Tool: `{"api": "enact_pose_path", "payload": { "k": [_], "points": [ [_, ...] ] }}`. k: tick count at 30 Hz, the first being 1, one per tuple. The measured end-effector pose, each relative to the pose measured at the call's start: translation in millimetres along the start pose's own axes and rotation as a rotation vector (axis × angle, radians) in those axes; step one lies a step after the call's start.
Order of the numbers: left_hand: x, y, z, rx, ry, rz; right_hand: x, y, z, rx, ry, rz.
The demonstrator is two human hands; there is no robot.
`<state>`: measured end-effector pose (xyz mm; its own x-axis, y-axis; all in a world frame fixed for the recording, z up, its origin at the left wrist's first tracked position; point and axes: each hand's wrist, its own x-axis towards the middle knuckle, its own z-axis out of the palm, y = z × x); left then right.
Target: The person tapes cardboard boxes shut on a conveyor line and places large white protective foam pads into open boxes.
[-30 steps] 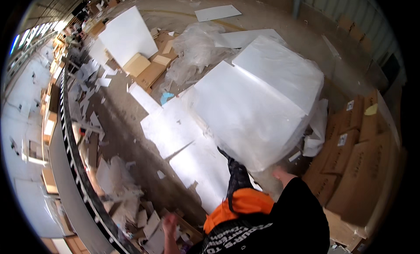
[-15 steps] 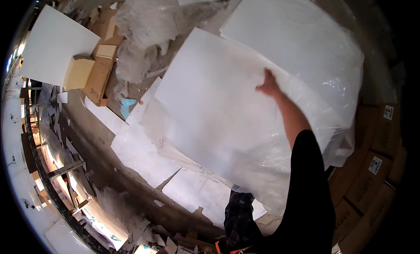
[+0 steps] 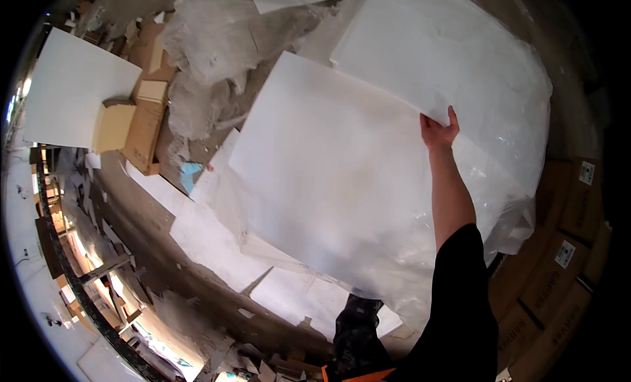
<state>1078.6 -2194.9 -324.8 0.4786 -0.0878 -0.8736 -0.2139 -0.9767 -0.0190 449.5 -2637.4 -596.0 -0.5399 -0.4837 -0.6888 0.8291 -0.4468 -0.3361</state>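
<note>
Two white sheets lie overlapping before me, with clear plastic wrap around them. My right hand (image 3: pixel 439 131) is turned palm up at the near corner of the upper-right sheet (image 3: pixel 420 50). Its thumb rests on top, and the curled fingers go in under the edge, so the corner is pinched between them. Left of the hand, the nearer white sheet (image 3: pixel 322 158) spreads out flat and partly under the other. Loose clear plastic wrap (image 3: pixel 420 270) bunches along the near right side. My left hand is out of the picture.
Stacked brown cartons (image 3: pixel 552 270) stand at the right. Crumpled plastic film (image 3: pixel 210 47), an opened cardboard box (image 3: pixel 144 129) and a leaning white panel (image 3: pixel 79 89) are at the far left. White offcuts (image 3: pixel 217 244) and scraps litter the floor. A dark-framed rack (image 3: pixel 98 310) runs along the left.
My right hand has moved right and turned palm up. From hovering with fingers spread over the sheets, it has taken hold of the upper-right sheet's corner.
</note>
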Motion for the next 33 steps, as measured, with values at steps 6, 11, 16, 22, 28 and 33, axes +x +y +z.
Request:
{"api": "enact_pose_path", "payload": {
  "k": [6,11,16,22,28,33],
  "points": [
    [-7,14,-51,0.073,0.045,-0.008,11,-41,26,-0.214,0.191,-0.061],
    [-40,-31,-102,0.059,0.089,-0.076,-15,-85,69,-0.149,0.021,0.179],
    [-40,-83,-157,0.166,0.033,-0.099,-11,-135,105,-0.134,0.083,-0.178],
    [-34,-145,-112,0.15,-0.125,-0.07,-79,-59,-6,-0.446,-0.311,-0.333],
    [-107,-46,-91,-0.262,-0.038,0.415,-386,-63,-138,-0.315,-0.219,0.266],
    [-144,-42,-124,-0.974,0.031,0.763,-589,-33,-215,-0.364,-0.373,0.598]
  ]
}}
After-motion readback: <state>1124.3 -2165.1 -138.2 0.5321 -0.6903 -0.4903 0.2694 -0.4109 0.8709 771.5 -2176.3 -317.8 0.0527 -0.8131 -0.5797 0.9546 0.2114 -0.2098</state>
